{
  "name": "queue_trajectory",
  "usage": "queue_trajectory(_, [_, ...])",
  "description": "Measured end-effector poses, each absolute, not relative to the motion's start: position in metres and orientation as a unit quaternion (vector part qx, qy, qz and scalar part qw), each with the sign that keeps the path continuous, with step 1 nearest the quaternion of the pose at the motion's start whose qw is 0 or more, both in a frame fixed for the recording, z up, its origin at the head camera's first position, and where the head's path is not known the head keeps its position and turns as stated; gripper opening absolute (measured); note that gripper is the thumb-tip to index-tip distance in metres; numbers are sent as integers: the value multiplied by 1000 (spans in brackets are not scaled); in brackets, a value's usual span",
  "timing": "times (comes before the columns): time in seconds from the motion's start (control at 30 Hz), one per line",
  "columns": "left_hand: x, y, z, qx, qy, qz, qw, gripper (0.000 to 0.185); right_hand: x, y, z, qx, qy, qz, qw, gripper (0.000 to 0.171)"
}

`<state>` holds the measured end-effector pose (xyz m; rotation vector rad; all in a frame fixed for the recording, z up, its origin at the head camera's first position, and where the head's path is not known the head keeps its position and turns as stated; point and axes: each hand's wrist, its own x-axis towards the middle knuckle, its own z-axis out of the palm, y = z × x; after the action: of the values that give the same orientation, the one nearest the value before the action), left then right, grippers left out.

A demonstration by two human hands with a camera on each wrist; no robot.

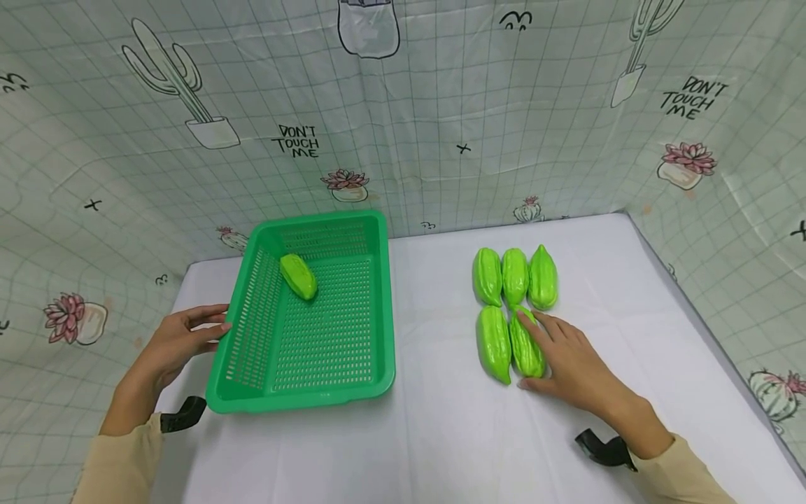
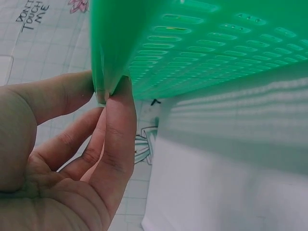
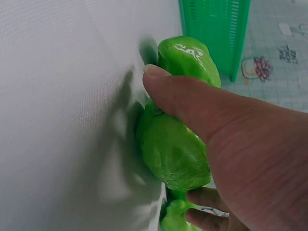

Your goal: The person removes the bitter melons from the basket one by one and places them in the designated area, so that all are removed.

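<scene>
The gourd (image 1: 526,344) I'm after lies on the white table (image 1: 441,434), right-hand one of the near pair, with its twin (image 1: 494,343) touching it on the left and a row of three more (image 1: 515,276) just behind. My right hand (image 1: 569,364) is laid over it, thumb on its near side and fingers curling round the far side, so I have started to close on it but it has not left the table. One gourd (image 1: 299,276) already lies in the green basket (image 1: 378,308), toward its far left corner. My left hand (image 1: 182,339) steadies the basket's left rim, fingers straight against the edge. I judge this the pick-up step; next I'd need a firm wrap, a clean lift clear of the neighbour, then a carry leftward over the basket wall.
</scene>
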<state>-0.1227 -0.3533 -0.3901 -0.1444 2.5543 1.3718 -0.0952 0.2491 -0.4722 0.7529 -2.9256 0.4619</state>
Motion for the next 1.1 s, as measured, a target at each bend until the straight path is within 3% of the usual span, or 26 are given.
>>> queue_trajectory(0.47, [-121,-352,-391,-50,877,465,112,61,-95,248,-464,262,-953,133,65,109])
queue_trajectory(0.9, [-121,-352,-391,-52,880,459,110,59,-110,234,-422,334,-926,117,134,111])
queue_trajectory(1.1, [-121,-352,-390,-51,880,459,110,58,-122,212,-399,355,-918,118,129,106])
